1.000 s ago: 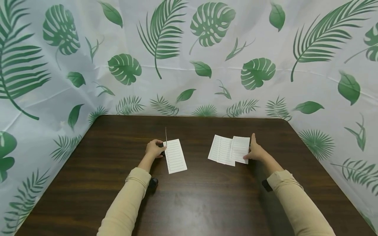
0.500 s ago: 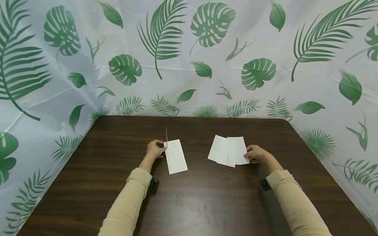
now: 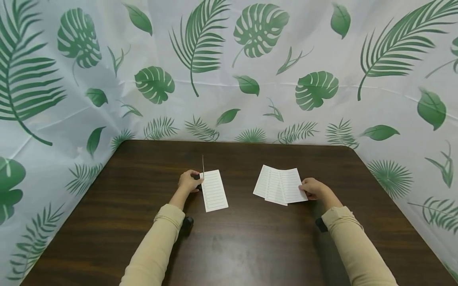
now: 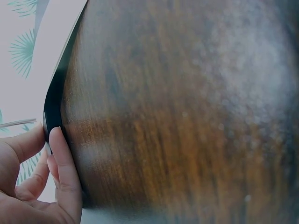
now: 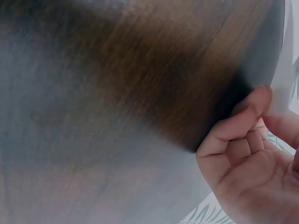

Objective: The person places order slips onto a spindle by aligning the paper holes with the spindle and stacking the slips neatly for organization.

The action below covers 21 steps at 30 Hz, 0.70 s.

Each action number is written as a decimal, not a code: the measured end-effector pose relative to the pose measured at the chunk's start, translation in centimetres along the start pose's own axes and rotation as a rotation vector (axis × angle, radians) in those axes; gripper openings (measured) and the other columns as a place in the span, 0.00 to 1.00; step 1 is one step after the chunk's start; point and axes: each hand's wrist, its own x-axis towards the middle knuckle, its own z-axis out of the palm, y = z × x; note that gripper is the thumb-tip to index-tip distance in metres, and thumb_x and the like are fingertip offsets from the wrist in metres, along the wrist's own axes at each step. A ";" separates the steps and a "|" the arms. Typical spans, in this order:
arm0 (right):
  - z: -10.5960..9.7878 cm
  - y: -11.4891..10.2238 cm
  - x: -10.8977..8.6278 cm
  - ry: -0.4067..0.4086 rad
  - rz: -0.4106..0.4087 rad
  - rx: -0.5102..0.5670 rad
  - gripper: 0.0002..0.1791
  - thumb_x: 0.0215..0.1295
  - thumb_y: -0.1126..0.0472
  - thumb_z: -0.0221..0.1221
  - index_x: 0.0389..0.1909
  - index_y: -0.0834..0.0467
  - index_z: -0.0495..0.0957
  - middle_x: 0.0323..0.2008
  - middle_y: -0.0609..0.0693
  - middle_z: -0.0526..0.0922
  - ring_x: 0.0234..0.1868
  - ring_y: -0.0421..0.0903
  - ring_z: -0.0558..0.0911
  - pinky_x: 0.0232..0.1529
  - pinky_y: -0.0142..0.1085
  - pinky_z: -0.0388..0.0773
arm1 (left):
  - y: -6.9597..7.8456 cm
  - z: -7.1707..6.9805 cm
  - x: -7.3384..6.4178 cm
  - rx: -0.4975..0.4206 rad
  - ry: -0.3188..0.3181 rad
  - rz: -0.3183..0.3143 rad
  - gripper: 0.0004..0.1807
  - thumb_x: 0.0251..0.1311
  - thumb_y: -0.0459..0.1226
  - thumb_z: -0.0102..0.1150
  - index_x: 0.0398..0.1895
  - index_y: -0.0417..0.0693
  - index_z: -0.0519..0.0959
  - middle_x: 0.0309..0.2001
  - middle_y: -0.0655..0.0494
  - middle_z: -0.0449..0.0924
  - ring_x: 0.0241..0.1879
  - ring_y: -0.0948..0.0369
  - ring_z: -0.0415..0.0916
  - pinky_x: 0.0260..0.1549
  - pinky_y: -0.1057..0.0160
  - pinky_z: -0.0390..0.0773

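In the head view my left hand (image 3: 188, 181) pinches the left edge of a lined white sheet (image 3: 214, 190), at a small black piece (image 4: 54, 120) that looks like a clip. A thin straight rod (image 3: 203, 167) stands up beside the thumb. To the right, several lined sheets lie fanned and overlapping. My right hand (image 3: 314, 188) pinches the right edge of the rightmost sheet (image 3: 293, 185), thumb on top and fingers curled beneath. The middle sheet (image 3: 274, 188) and left sheet (image 3: 262, 180) lie partly covered. In the right wrist view the fingers (image 5: 229, 135) curl under the paper's edge.
Everything lies on a dark wooden table (image 3: 229, 246) with rounded far corners. A white curtain with green leaves (image 3: 250, 103) hangs behind and at both sides. Dark wrist devices (image 3: 187, 226) show under both sleeves.
My right hand has gone from spread fingers at the sheet's edge to a pinch on it. The rightmost sheet has turned and shifted slightly right and nearer. The left hand keeps its hold.
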 end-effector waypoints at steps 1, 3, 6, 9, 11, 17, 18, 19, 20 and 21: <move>0.0 0.3 0.3 0.007 0.001 -0.006 0.14 0.68 0.53 0.53 0.31 0.60 0.69 0.23 0.49 0.70 0.23 0.42 0.73 0.23 0.35 0.76 | 0.2 -0.1 -0.3 -0.002 -0.001 -0.008 0.17 0.57 0.35 0.63 0.50 0.43 0.75 0.53 0.35 0.69 0.33 0.49 0.79 0.23 0.63 0.85; -0.1 1.2 1.1 0.009 -0.018 0.001 0.13 0.67 0.54 0.55 0.29 0.58 0.70 0.22 0.49 0.72 0.23 0.41 0.74 0.22 0.34 0.77 | 1.3 -0.6 -1.7 0.005 -0.011 -0.044 0.18 0.58 0.33 0.61 0.52 0.41 0.74 0.56 0.35 0.68 0.35 0.48 0.78 0.24 0.63 0.85; 0.0 1.8 1.4 0.020 -0.046 0.002 0.13 0.68 0.54 0.55 0.29 0.59 0.68 0.22 0.48 0.70 0.22 0.41 0.73 0.21 0.33 0.75 | 1.8 -1.0 -2.6 0.003 -0.016 -0.033 0.19 0.59 0.33 0.60 0.53 0.38 0.74 0.57 0.34 0.67 0.32 0.51 0.78 0.21 0.66 0.84; -0.1 2.7 2.3 0.051 -0.025 -0.010 0.14 0.69 0.54 0.53 0.30 0.60 0.68 0.24 0.50 0.69 0.23 0.42 0.72 0.22 0.35 0.74 | 2.1 -1.1 -3.0 0.008 -0.024 -0.020 0.19 0.60 0.34 0.60 0.54 0.38 0.73 0.58 0.33 0.66 0.27 0.56 0.75 0.20 0.70 0.82; -0.6 3.8 3.8 0.056 0.000 0.002 0.13 0.67 0.54 0.55 0.31 0.60 0.68 0.25 0.50 0.70 0.24 0.44 0.74 0.22 0.36 0.75 | 2.4 -1.2 -3.1 0.011 -0.027 -0.024 0.19 0.60 0.34 0.60 0.55 0.39 0.73 0.59 0.35 0.66 0.25 0.58 0.74 0.19 0.71 0.82; -2.1 9.0 9.7 0.072 0.044 0.031 0.18 0.63 0.51 0.60 0.38 0.61 0.68 0.32 0.54 0.75 0.30 0.48 0.79 0.27 0.39 0.80 | 2.4 -1.1 -2.8 0.008 -0.026 -0.025 0.20 0.59 0.34 0.60 0.54 0.39 0.73 0.59 0.34 0.66 0.24 0.59 0.74 0.19 0.70 0.82; -2.3 10.0 10.8 0.077 0.043 0.024 0.18 0.64 0.50 0.59 0.39 0.62 0.68 0.32 0.54 0.75 0.30 0.49 0.79 0.27 0.40 0.80 | 2.4 -1.1 -2.8 0.007 -0.026 -0.025 0.20 0.59 0.34 0.60 0.54 0.39 0.73 0.59 0.34 0.66 0.25 0.58 0.74 0.20 0.70 0.82; -2.5 10.8 11.7 0.074 0.042 0.029 0.19 0.63 0.50 0.59 0.40 0.61 0.68 0.33 0.54 0.75 0.30 0.49 0.79 0.26 0.40 0.80 | 2.4 -1.1 -2.8 0.008 -0.026 -0.025 0.19 0.59 0.34 0.60 0.54 0.39 0.73 0.59 0.34 0.66 0.25 0.57 0.75 0.20 0.70 0.82; -2.6 11.6 12.5 0.072 0.042 0.039 0.19 0.63 0.49 0.59 0.40 0.61 0.68 0.33 0.54 0.76 0.30 0.49 0.79 0.26 0.41 0.80 | 2.3 -1.1 -2.8 0.011 -0.027 -0.023 0.19 0.60 0.34 0.60 0.54 0.39 0.73 0.59 0.34 0.66 0.26 0.56 0.76 0.20 0.70 0.82; -2.8 12.3 13.2 0.066 0.040 0.050 0.19 0.63 0.50 0.59 0.40 0.60 0.68 0.33 0.54 0.76 0.30 0.49 0.79 0.26 0.41 0.80 | 2.3 -1.1 -2.8 0.012 -0.028 -0.024 0.19 0.60 0.34 0.59 0.55 0.39 0.73 0.59 0.34 0.65 0.28 0.56 0.76 0.20 0.70 0.82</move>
